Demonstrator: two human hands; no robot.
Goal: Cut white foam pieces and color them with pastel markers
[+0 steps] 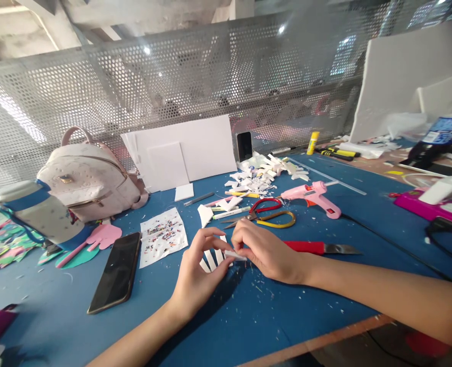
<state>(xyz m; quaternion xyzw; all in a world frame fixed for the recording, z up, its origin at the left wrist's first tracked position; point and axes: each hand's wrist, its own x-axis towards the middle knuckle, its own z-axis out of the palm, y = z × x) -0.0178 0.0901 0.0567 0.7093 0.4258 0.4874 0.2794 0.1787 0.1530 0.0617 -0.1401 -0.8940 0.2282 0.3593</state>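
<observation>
Head view: we hold one narrow, flat white strip (237, 256) pinched between left hand (192, 270) and right hand (268, 251), a red-handled, metal-bladed knife (310, 247) beyond the latter.

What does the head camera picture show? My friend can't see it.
A left hand and a right hand pinch a small white piece over a blue table. Beyond them lie scissors, a pink glue gun and white scraps; a phone lies to the left.
</observation>
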